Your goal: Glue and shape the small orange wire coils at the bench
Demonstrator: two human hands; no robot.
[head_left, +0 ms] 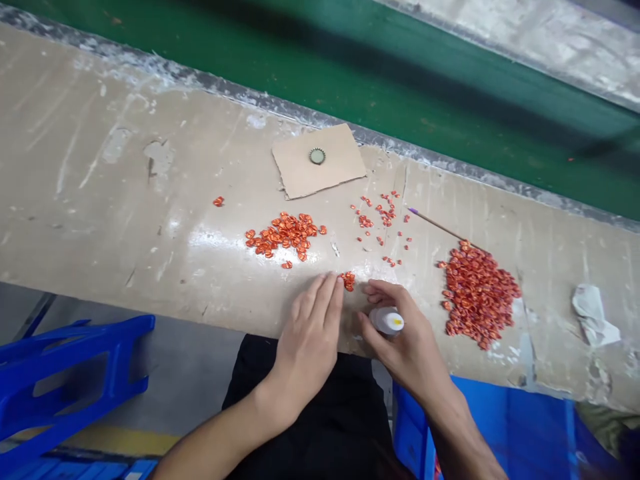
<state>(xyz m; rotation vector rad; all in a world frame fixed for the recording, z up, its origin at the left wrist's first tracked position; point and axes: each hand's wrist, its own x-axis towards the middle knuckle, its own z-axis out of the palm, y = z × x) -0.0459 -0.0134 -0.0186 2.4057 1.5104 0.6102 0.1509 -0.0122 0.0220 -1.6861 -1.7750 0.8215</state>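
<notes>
My left hand [313, 333] lies on the table with its fingers stretched out flat, the fingertips beside a few small orange-red pieces [349, 281]. My right hand [407, 333] curls around a small white squeeze bottle [387, 321] with a yellow tip that points up toward me. Ahead of my left hand is a loose pile of ridged orange-red pieces [287, 235]. Smaller orange bits [386, 217] are scattered ahead of my right hand. A large heap of orange-red pieces [480, 293] sits to the right.
A bottle cap [317, 156] rests on a cardboard piece [345, 163] at the table's back. A thin stick [437, 225] with a purple tip touches the big heap. White crumpled paper [593, 313] lies far right. Blue stool [75, 373] and blue bin [510, 420] stand below the table edge.
</notes>
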